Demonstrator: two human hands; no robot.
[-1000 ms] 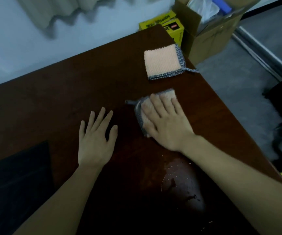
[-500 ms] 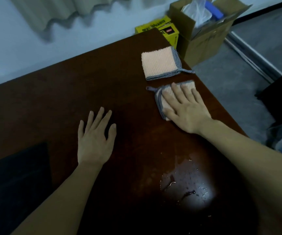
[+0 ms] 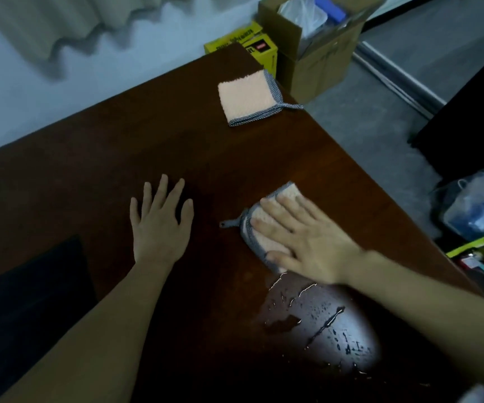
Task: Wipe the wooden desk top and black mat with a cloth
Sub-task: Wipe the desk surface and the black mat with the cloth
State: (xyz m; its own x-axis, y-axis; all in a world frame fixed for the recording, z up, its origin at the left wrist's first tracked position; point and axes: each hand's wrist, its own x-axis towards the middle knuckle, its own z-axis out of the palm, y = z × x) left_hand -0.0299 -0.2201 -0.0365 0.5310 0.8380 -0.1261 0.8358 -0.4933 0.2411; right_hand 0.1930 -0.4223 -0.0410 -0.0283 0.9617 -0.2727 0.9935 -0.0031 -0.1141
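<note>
My right grip (image 3: 305, 242) pressing flat, open-fingered, on cloth (image 3: 264, 228) near desk (image 3: 118, 158) right edge; risking smearing puddle (image 3: 319, 324) floorward.

The scene is dimly lit, with a cool bluish cast on the wall (image 3: 118, 68). A bright patch of glare is seen on the wet desk top (image 3: 89, 158) near its front edge, where droplets and streaks are picked out. The black mat (image 3: 28, 301) at the front left corner is lost in shadow, without detail. Soft shadows are thrown on the wall beneath the curtain (image 3: 69, 21). Straight edges are bowed by wide-angle distortion, and slight softness is found throughout.
</note>
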